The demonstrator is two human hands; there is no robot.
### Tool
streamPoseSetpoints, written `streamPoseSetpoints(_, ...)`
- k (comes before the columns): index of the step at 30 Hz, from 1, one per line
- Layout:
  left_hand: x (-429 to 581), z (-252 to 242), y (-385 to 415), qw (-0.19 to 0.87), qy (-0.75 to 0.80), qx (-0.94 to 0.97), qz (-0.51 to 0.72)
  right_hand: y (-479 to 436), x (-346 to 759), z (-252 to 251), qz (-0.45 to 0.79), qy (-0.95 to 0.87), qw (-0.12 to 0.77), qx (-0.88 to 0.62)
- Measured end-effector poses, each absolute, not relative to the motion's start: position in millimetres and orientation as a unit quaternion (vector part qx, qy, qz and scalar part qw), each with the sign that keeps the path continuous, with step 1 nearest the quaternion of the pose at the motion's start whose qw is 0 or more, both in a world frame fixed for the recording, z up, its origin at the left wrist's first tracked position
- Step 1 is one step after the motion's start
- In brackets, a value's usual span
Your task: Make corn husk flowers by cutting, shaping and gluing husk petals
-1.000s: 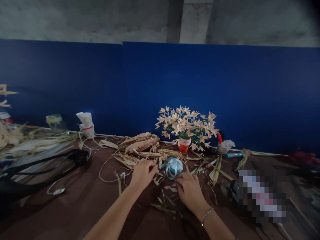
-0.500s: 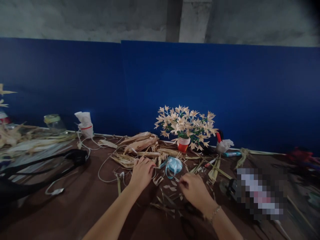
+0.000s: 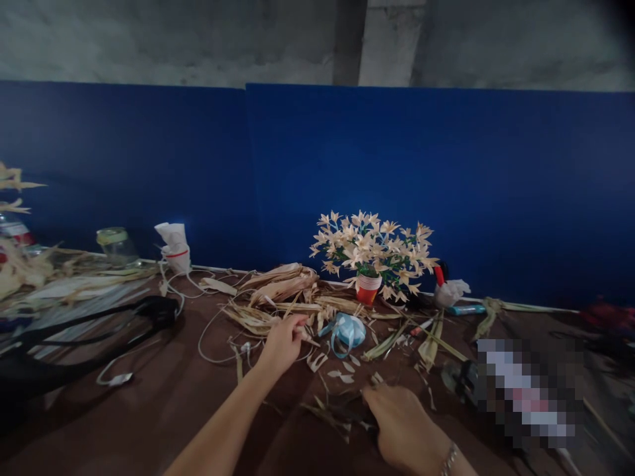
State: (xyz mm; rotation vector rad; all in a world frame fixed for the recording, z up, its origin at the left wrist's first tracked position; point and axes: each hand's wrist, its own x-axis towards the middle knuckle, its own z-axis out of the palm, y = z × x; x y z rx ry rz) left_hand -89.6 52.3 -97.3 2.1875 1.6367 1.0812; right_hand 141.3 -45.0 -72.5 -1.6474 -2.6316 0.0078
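Observation:
My left hand (image 3: 282,345) is closed in a pinch on a small pale piece of corn husk (image 3: 309,337), beside the heap of dried corn husks (image 3: 282,285). Lower and to the right, my right hand (image 3: 404,418) is bent down against the table, fingers curled; a dark thing lies partly under it, too hidden to name. Small pale petal-shaped pieces (image 3: 341,377) and husk scraps (image 3: 322,413) are scattered between the hands. Just beyond them rests a roll of light blue ribbon (image 3: 350,330).
Behind stands a red cup (image 3: 368,289) of pale husk flowers (image 3: 374,248), near a blue partition (image 3: 347,152). A black-framed object (image 3: 153,314) and looping white cord (image 3: 199,347) lie left, with a glass jar (image 3: 118,246) and wrapped white bundle (image 3: 174,248) farther back. A turquoise tube (image 3: 466,309) lies right.
My right hand has moved down towards me and lowered onto the scraps. My left hand has turned slightly, fingertips raised, keeping the husk piece. The view has shifted slightly.

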Motion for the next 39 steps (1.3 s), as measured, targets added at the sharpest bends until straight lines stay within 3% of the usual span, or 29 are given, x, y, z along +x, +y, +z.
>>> streamPoseSetpoints(7,-105.0,-85.5,57.5,0.054,0.582,0.688,0.43,-30.4,162.9,-55.9,0.199,-0.833,0.15,-0.495)
streamPoseSetpoints(15,-123.2,-69.7,59.5,0.076,0.675,0.616,0.398,-16.5,161.0,-47.6,0.395,-0.763,0.155,-0.488)
streamPoseSetpoints(20,-126.9,-65.1,49.4,0.11,0.731,0.651,0.171,-11.3,151.6,-54.1,0.437,-0.734,0.227,-0.468)
streamPoseSetpoints(23,-123.0,-66.5,44.1,0.121,0.726,0.666,0.117,-7.7,146.8,-61.3,0.472,-0.716,0.243,-0.453)
streamPoseSetpoints(27,-121.1,-65.0,45.4,0.121,0.733,0.655,0.135,-2.9,143.4,-69.2,0.448,-0.711,0.284,-0.461)
streamPoseSetpoints(32,-139.2,-51.6,50.4,0.073,0.755,0.594,0.269,4.1,145.0,-79.3,0.455,-0.682,0.329,-0.47)
streamPoseSetpoints(39,-154.2,-54.6,59.1,0.055,0.704,0.674,0.218,6.9,139.6,-84.2,0.515,-0.647,0.348,-0.441)
